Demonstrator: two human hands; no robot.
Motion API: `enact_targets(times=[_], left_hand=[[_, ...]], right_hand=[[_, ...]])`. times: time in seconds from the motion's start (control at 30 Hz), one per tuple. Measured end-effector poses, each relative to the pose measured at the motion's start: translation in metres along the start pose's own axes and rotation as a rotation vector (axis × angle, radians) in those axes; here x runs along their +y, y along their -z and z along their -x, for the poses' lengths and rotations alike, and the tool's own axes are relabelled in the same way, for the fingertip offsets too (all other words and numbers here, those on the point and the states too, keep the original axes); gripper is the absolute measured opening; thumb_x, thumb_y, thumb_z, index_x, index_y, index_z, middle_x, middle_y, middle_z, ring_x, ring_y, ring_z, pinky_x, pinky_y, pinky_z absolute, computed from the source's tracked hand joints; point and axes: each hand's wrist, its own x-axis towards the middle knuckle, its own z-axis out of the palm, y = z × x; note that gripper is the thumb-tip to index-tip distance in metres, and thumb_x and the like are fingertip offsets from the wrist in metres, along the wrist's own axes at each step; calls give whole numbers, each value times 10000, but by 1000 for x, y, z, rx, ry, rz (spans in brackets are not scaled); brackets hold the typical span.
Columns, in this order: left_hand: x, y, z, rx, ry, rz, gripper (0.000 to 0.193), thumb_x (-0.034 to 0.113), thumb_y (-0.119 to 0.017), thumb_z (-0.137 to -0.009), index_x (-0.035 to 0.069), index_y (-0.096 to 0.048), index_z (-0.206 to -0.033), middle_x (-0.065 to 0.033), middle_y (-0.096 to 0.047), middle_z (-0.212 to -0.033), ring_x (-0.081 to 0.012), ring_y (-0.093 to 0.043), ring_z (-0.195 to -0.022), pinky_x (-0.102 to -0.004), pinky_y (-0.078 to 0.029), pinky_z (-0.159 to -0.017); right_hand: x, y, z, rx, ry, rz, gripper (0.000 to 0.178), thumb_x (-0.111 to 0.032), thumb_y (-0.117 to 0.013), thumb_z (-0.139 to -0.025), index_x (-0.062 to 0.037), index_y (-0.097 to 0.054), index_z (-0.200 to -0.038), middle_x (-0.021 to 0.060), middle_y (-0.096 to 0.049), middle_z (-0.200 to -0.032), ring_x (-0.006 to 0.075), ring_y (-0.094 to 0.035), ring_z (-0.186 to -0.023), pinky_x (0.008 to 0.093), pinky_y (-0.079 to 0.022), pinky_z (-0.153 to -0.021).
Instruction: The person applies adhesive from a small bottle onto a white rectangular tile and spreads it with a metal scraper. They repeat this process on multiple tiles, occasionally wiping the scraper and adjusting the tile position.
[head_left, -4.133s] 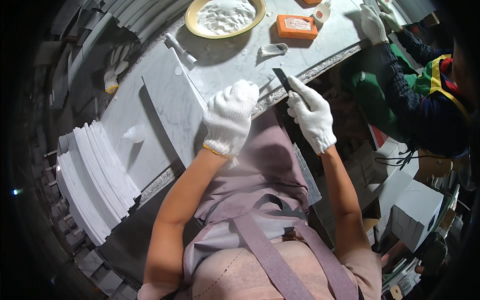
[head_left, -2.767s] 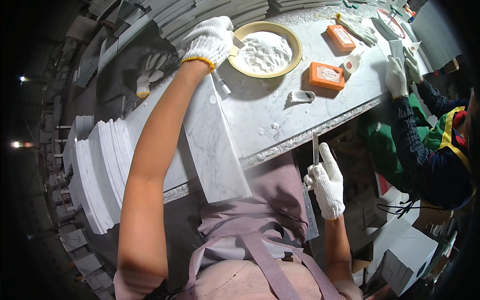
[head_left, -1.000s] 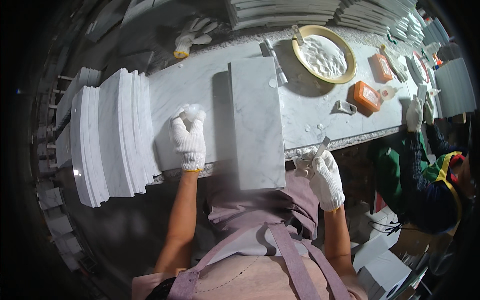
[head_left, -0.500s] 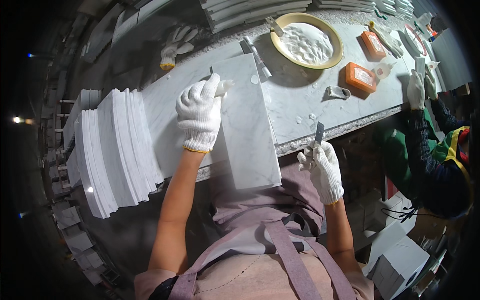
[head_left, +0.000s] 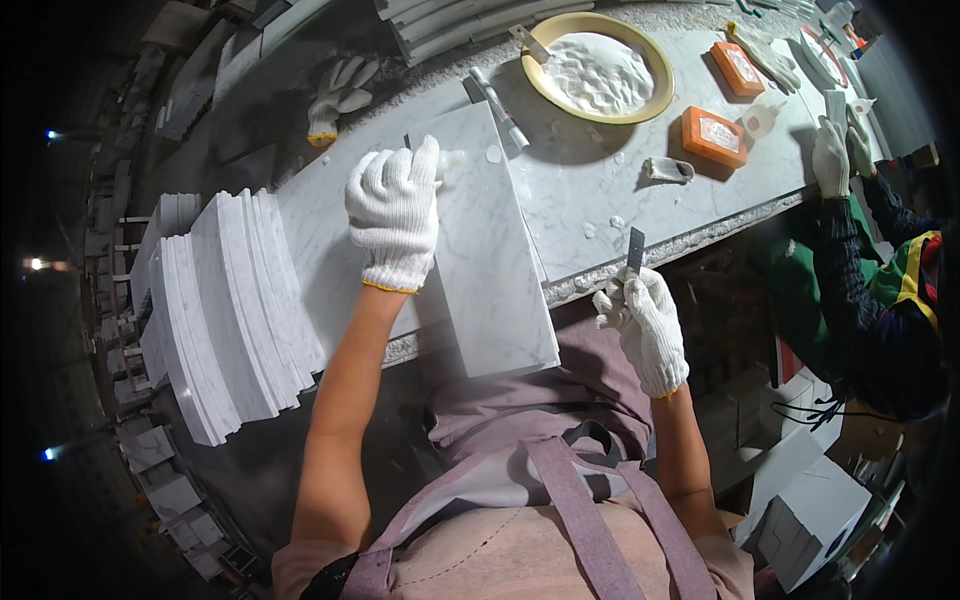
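Observation:
A pale grey-veined marble slab (head_left: pixel 490 260) lies across the table's near edge, its near end overhanging towards my lap. My left hand (head_left: pixel 393 225), in a white knitted glove, rests at the slab's left edge with its fingers curled. Beside those fingers a whitish, translucent thing (head_left: pixel 452 168) shows on the slab; the glove hides most of what is gripped. My right hand (head_left: pixel 652 330), gloved too, is closed around a narrow grey metal scraper (head_left: pixel 636 250), blade upward, apart from the slab and off the table's front edge.
Marble strips (head_left: pixel 235 310) stand stacked at the left. Beyond the slab are a yellow bowl of white powder (head_left: pixel 600 75), a marker pen (head_left: pixel 500 110), orange boxes (head_left: pixel 714 137) and a squeeze bottle (head_left: pixel 762 120). A loose glove (head_left: pixel 340 100) lies far left; a co-worker (head_left: pixel 850 290) works at the right.
The view has shifted slightly. My left hand stays at the slab's left edge with its fingers curled, and my right hand still holds the scraper upright.

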Motion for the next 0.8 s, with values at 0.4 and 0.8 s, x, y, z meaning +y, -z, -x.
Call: enact_targets(times=[0.4,0.8], left_hand=[[0,4,-7,-91,-34,-69,499,136,-782,-727,126,-698,-1220,-44,-641,-957,-279,-634,-959,-449,-498,-895],[1,1,-6,-26,-106,-171,383,130,-706,-824,129,-714,-1207,-42,-596,-929,-254,-631,-985,-427,-523,-953]], right_hand=[[1,3,-1,-61,2,-46,269,-275,-714,-1008,-80,-603,-1157,71,-686,-1036,239,-696,-929,377,-581,-744],[1,4,0,-79,-25,-51,288,-291,-724,-1001,-87,-593,-1156,60,-676,-1037,242,-704,-947,383,-584,-749]])
